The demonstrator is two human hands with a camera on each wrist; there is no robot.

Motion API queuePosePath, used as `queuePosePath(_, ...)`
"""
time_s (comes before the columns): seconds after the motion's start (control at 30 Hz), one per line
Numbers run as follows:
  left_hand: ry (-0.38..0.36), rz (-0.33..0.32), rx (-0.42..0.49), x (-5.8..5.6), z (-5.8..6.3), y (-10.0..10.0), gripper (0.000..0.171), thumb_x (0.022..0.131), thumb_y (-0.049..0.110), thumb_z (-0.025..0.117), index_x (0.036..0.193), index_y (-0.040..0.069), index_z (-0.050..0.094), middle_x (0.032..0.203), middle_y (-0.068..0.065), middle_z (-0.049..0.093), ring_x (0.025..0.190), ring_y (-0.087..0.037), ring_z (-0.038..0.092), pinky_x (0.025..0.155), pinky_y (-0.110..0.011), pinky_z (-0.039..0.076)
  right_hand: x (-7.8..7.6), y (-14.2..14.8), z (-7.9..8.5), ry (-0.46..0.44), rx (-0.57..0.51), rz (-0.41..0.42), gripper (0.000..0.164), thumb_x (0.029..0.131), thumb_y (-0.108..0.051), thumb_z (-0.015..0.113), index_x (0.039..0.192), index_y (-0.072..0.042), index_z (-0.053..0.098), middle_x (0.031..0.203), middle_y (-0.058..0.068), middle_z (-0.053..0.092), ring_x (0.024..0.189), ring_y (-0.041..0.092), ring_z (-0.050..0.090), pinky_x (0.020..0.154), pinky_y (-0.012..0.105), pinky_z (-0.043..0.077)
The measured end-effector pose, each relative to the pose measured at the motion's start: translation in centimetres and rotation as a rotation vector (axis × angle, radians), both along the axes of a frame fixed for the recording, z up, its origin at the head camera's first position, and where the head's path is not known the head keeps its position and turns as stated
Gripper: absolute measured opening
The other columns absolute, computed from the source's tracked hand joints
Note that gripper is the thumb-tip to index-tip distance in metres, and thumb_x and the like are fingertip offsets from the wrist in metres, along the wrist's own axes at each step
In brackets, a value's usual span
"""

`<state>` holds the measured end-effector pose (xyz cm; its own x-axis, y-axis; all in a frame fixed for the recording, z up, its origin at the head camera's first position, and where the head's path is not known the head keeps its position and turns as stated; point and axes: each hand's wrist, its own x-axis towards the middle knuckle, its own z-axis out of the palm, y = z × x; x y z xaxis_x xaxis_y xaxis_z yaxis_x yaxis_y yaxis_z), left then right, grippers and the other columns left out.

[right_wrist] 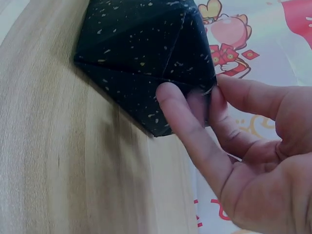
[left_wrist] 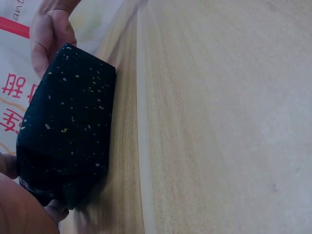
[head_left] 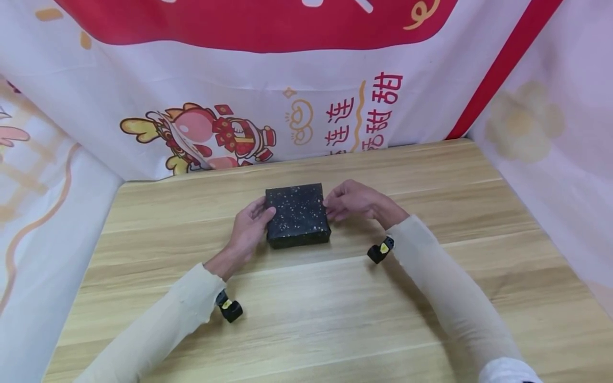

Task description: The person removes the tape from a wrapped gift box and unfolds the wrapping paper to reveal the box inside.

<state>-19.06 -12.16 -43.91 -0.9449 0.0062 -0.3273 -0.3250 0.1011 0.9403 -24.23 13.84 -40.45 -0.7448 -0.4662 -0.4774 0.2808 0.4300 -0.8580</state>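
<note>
A box wrapped in dark speckled paper [head_left: 294, 210] sits on the wooden table, between the two hands. My left hand [head_left: 249, 223] holds its left side, the thumb on the top edge; in the left wrist view a fingertip shows at the lower corner. At the right end is my right hand [head_left: 356, 199]. Seen from the right wrist, that end has paper folded into triangular flaps [right_wrist: 122, 83]. One fingertip [right_wrist: 168, 92] presses on the fold, while the thumb and another finger pinch the end's edge. Part of the fingers lies behind the paper.
The wooden table [head_left: 306, 308] is bounded at the back by a white cloth [head_left: 230, 69] with red prints and cartoon figures. Pale cloth [head_left: 551, 133] also hangs at the right side. A small black camera [head_left: 380, 250] is strapped at the right wrist, another [head_left: 230, 308] at the left.
</note>
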Motion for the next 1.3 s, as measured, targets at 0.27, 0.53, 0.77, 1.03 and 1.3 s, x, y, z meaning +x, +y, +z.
queuePosePath(0.27,0.014,-0.006,0.022,0.1,0.0,0.0,0.061,0.092,0.022,0.056,0.145,0.013,0.027,0.149,-0.007,0.034,0.133,-0.017,0.039,0.106,-0.028,0.041,-0.5,0.7,-0.9,0.013,-0.039,-0.02,0.019,0.089,-0.009,0.057,0.103,0.003,0.063,0.105,0.018,0.067,0.098,0.029,0.065,0.087,0.038,0.055)
queuePosePath(0.53,0.009,0.002,0.034,0.0,-0.1,0.1,0.061,0.091,0.022,0.057,0.144,0.014,0.028,0.148,-0.007,0.036,0.131,-0.018,0.041,0.104,-0.027,0.043,-0.8,1.3,-1.8,-0.028,-0.108,-0.048,0.023,0.087,-0.01,0.061,0.107,0.003,0.063,0.106,0.017,0.068,0.1,0.028,0.065,0.09,0.039,0.054)
queuePosePath(0.77,-0.008,0.006,0.017,0.0,-0.1,0.1,0.061,0.091,0.023,0.057,0.144,0.016,0.028,0.148,-0.006,0.035,0.132,-0.017,0.041,0.105,-0.027,0.042,-0.8,1.5,-2.0,-0.019,-0.126,-0.004,0.024,0.09,-0.009,0.057,0.108,0.005,0.061,0.107,0.018,0.066,0.101,0.028,0.064,0.091,0.039,0.053)
queuePosePath(1.03,0.001,-0.006,0.018,0.0,0.0,0.0,0.061,0.091,0.024,0.056,0.144,0.016,0.028,0.148,-0.006,0.035,0.131,-0.017,0.042,0.104,-0.026,0.043,-0.9,2.1,-2.7,-0.035,-0.193,0.017,0.025,0.094,-0.006,0.049,0.111,0.011,0.051,0.105,0.021,0.063,0.101,0.032,0.063,0.094,0.041,0.051)
queuePosePath(1.3,-0.005,-0.014,-0.005,0.0,0.1,-0.1,0.06,0.091,0.026,0.056,0.144,0.017,0.028,0.148,-0.005,0.035,0.131,-0.017,0.043,0.105,-0.027,0.042,-0.9,2.6,-3.3,-0.038,-0.21,0.017,0.023,0.094,-0.007,0.048,0.109,0.01,0.052,0.108,0.027,0.061,0.102,0.035,0.062,0.094,0.043,0.051)
